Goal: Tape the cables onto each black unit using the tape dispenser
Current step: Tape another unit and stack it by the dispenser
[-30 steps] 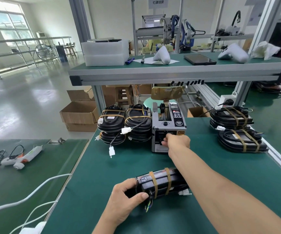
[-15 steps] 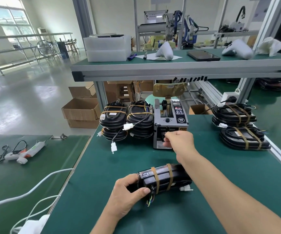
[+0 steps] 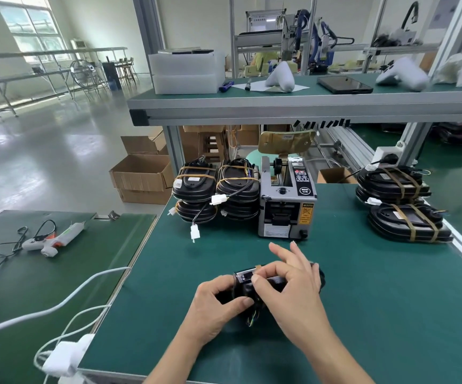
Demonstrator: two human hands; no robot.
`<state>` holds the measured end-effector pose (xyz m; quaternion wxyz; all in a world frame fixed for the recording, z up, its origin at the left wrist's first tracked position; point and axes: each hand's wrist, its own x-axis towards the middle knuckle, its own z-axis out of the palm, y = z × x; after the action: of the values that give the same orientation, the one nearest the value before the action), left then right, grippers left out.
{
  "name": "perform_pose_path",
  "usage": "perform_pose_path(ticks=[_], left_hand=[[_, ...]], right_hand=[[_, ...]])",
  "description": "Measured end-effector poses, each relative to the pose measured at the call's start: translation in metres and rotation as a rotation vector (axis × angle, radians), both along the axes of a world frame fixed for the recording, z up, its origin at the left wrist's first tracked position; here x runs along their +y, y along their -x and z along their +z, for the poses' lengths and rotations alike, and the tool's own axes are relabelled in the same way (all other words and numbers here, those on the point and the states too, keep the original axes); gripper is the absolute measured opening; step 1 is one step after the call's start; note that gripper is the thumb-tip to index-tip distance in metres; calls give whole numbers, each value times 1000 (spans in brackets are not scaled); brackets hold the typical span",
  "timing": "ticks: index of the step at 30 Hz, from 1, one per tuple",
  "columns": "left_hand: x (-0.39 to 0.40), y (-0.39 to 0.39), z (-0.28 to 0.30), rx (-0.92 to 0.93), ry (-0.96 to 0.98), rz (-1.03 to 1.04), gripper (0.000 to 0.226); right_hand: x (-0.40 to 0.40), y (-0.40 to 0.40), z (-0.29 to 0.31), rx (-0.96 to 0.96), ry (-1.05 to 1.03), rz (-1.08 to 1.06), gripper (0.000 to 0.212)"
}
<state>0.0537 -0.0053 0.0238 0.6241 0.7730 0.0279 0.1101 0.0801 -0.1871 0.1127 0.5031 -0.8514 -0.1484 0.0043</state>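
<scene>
One black unit (image 3: pixel 247 284) is held near the tabletop's (image 3: pixel 376 300) front edge: gripped by the left hand (image 3: pixel 218 303), pinched with tape by the right hand (image 3: pixel 288 284). One tape dispenser (image 3: pixel 288 200) is set mid-rear. Four stacked units (image 3: pixel 216 189) are counted left-rear, roughly four more (image 3: pixel 401 203) right-rear.

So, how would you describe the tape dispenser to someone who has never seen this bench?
Start at the green workbench under the shelf. At its far edge, between the black units stacked on the left and those on the right, stands the tape dispenser. It is the only grey metal box there, with a control panel on top and a yellow warning sticker on its front.
</scene>
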Motion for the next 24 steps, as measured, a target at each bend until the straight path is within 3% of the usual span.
perform_pose_path(ticks=[24], left_hand=[[0,2,3,8,-7,17,58]], right_hand=[[8,-3,-3,-8,104,-35,24]])
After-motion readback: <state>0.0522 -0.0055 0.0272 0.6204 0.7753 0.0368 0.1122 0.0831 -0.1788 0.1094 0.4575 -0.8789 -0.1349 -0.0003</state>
